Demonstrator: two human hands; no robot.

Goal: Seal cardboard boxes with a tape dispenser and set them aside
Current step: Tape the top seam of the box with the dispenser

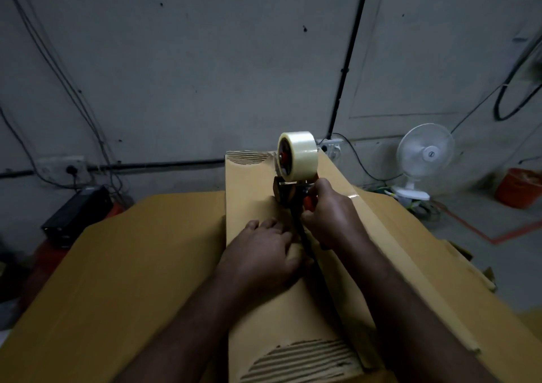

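Note:
A long narrow cardboard box point(252, 189) lies in front of me, running away from me, with torn corrugated patches at both ends. A tape dispenser point(293, 186) carrying a roll of clear tape point(300, 155) stands on the box's top near the far half. My right hand point(328, 212) grips the dispenser's red handle. My left hand point(264, 253) lies flat on the box top just left of the centre seam, fingers straight, pressing down. A dark seam line runs between my two hands.
The box rests on a wide stack of flat cardboard sheets point(123, 265). A white fan point(422, 156) stands on the floor at right, an orange bucket point(519, 187) beyond it. A black case point(76, 215) sits at left. Cables hang along the grey wall.

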